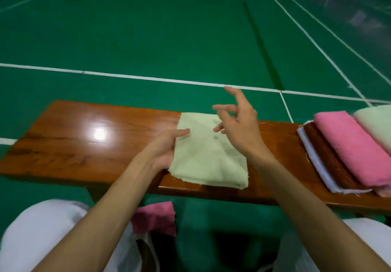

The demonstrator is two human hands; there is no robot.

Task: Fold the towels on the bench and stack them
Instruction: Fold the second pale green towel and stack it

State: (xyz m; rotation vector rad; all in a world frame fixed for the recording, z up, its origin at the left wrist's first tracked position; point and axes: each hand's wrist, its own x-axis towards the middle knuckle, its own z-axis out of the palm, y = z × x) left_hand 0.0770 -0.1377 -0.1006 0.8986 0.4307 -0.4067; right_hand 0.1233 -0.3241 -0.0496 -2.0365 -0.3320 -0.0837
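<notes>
A pale green towel (208, 157) lies folded into a rough square on the middle of the wooden bench (84, 136). My left hand (167, 145) rests against its left edge, thumb on top of the cloth and fingers at or under the fold. Above the towel's far right part my right hand (239, 121) hovers with its fingers spread and nothing in it. At the bench's right end sits a stack of folded towels: white (317, 166) at the bottom, then brown (330, 161), pink (351, 145) and pale green (376, 121).
A dark pink cloth (155, 217) lies below the bench's near edge, between my knees. My white-trousered legs fill the lower corners. Green court floor with white lines surrounds the bench. The bench's left half shows a bright light reflection.
</notes>
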